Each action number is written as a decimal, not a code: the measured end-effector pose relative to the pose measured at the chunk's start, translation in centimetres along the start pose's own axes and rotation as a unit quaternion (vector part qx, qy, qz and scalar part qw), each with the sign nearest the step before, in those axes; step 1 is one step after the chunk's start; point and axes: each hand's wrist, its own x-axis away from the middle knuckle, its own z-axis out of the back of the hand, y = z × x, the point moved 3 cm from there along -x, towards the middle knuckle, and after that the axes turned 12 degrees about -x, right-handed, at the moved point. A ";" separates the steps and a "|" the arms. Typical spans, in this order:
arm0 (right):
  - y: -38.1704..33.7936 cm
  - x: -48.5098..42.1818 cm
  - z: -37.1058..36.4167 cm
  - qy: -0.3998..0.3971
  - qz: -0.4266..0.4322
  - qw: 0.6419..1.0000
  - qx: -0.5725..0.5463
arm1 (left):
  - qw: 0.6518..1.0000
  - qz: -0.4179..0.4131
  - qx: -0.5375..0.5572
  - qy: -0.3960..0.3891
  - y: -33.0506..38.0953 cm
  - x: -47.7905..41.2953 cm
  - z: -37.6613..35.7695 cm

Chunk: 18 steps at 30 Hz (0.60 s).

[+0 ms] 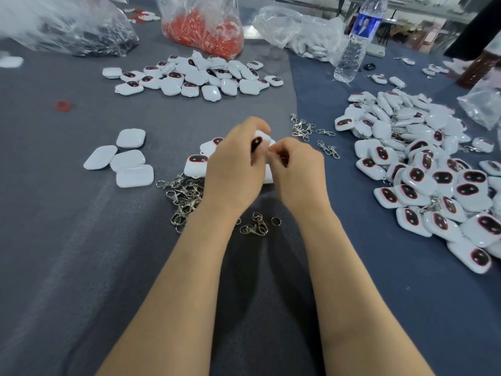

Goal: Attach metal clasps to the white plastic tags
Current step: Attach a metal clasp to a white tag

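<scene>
Left hand (235, 165) grips a rounded white plastic tag (260, 137), dark red-rimmed oval on its face, held just above the grey cloth table (81, 240). Right hand (298, 172) pinches its corner, fingertips curled tight. Silver metal clasps (187, 196) lie below.

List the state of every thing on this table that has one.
Left hand: grips white plastic tag, raised.
Right hand: fingers curled at that tag's edge; what they pinch is hidden.
Loose silver metal clasps: heaped, unattached.
White tags on the right: piled, clasps attached.
Four white tags at left: flat, face down.
Clear plastic water bottle: upright.
</scene>
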 end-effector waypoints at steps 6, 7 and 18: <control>0.1 0.0 0.1 0.016 -0.023 0.998 -0.061 | 0.996 0.056 0.072 0.016 -0.5 -0.4 0.0; 0.0 0.0 0.0 0.021 -0.028 0.995 -0.089 | 0.987 0.101 0.122 0.019 -0.7 -0.5 0.0; -0.3 0.1 -0.3 0.033 0.027 0.994 -0.101 | 0.769 0.383 0.507 -0.076 -1.7 -0.2 -0.5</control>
